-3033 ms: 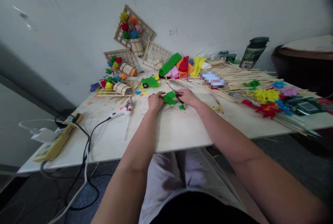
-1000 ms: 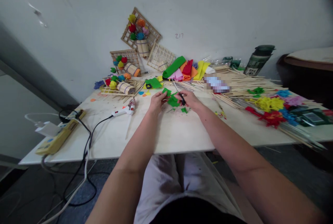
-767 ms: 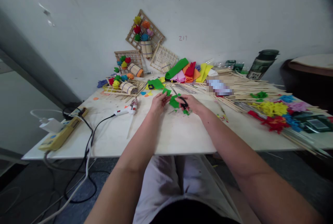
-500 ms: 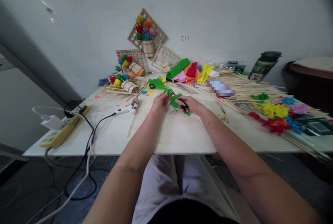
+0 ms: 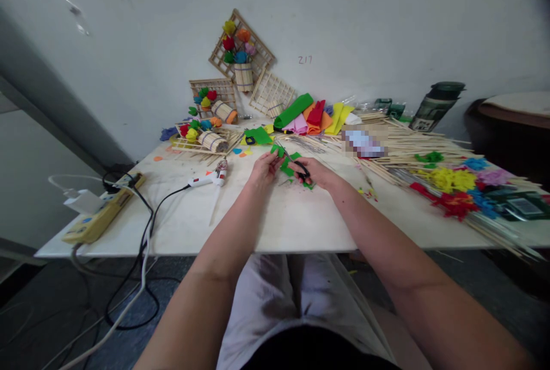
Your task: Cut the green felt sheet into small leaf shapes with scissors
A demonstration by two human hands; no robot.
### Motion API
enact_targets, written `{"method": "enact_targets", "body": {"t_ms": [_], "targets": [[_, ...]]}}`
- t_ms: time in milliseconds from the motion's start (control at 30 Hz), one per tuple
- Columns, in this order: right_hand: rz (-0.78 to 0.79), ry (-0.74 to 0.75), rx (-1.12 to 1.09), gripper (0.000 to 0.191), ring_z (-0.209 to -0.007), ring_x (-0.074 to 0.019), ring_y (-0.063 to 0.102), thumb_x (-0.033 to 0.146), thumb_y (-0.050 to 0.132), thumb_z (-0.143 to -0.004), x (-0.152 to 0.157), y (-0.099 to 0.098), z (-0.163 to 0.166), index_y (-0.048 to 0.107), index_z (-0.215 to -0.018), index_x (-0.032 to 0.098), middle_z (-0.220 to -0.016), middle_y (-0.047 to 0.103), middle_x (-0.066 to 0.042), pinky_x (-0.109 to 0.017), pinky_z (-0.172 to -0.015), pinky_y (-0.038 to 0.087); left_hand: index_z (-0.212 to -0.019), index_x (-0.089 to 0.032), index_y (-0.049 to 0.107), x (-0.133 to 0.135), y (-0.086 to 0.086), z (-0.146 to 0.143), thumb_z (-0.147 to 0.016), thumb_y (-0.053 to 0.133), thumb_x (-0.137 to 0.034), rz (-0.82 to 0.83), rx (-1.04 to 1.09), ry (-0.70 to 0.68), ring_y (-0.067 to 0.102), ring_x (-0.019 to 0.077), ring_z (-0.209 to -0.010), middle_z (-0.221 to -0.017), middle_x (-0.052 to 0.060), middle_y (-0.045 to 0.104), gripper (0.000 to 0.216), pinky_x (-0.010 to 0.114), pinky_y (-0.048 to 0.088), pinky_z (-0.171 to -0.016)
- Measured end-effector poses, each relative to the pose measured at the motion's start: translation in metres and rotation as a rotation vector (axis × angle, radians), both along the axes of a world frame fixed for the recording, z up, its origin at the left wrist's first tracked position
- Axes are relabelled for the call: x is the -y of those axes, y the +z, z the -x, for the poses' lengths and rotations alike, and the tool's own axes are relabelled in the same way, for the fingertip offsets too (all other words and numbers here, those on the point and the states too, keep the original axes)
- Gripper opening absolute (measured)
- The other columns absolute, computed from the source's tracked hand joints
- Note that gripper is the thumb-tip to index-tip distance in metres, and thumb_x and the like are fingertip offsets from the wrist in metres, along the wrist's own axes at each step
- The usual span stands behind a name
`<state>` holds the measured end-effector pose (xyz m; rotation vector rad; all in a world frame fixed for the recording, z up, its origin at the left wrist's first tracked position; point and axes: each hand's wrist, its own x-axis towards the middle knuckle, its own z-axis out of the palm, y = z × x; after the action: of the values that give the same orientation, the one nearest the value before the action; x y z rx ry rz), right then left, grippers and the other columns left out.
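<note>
My left hand [image 5: 265, 168] is closed, pinching a small piece of green felt [image 5: 277, 150] between thumb and fingers. My right hand [image 5: 313, 172] grips the black handles of a pair of scissors [image 5: 303, 170]. Their blades point up and left, against the held felt; how far apart the blades are is too small to make out. Under and beside the scissors lie more green scraps [image 5: 287, 167] on the white table [image 5: 301, 221]. A larger green sheet [image 5: 258, 136] lies just beyond my left hand.
A hot glue gun [image 5: 210, 178] and a power strip [image 5: 103, 209] with cords lie to the left. Stick baskets with felt flowers [image 5: 212, 141] stand behind. Rolled felt [image 5: 294, 111], wooden sticks [image 5: 412, 144], a dark bottle [image 5: 438, 106] and bright fuzzy bundles [image 5: 455, 204] spread to the right.
The view has shifted slightly. My hands stay nearly in place, with the scissors still at the green felt; any movement of the blades is too small to tell.
</note>
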<state>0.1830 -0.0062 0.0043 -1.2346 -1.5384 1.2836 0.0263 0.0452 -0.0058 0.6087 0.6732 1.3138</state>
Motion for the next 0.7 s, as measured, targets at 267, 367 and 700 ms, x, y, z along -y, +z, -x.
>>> {"method": "enact_targets", "body": {"t_ms": [267, 367, 700], "targets": [[0.028, -0.023, 0.02, 0.024, -0.037, -0.0043, 0.043, 0.038, 0.063, -0.085, 0.0023, 0.0035, 0.0006, 0.057, -0.078, 0.016, -0.055, 0.052, 0.004, -0.016, -0.029, 0.022, -0.067, -0.013, 0.06, -0.0018, -0.0013, 0.0002, -0.083, 0.059, -0.002, 0.011, -0.008, -0.006, 0.067, 0.0101, -0.068, -0.066, 0.001, 0.067, 0.02, 0.025, 0.053, -0.087], [0.027, -0.03, 0.024, 0.024, -0.037, -0.0041, 0.043, 0.037, 0.063, -0.086, 0.0036, 0.005, 0.0015, 0.056, -0.076, 0.016, -0.054, 0.051, 0.004, -0.016, -0.03, 0.021, -0.066, -0.013, 0.061, -0.0014, -0.001, 0.0002, -0.084, 0.059, -0.003, 0.011, -0.011, -0.009, 0.067, 0.01, -0.067, -0.067, 0.002, 0.067, 0.02, 0.026, 0.053, -0.087], [0.014, -0.034, 0.001, 0.024, -0.037, -0.0048, 0.042, 0.037, 0.065, -0.082, 0.001, 0.0023, 0.0021, 0.057, -0.074, 0.016, -0.053, 0.05, 0.004, -0.017, -0.03, 0.021, -0.067, -0.014, 0.06, -0.0024, -0.0011, 0.0002, -0.082, 0.059, -0.002, 0.026, -0.02, -0.001, 0.069, 0.0123, -0.076, -0.068, 0.002, 0.067, 0.019, 0.027, 0.053, -0.089]]}}
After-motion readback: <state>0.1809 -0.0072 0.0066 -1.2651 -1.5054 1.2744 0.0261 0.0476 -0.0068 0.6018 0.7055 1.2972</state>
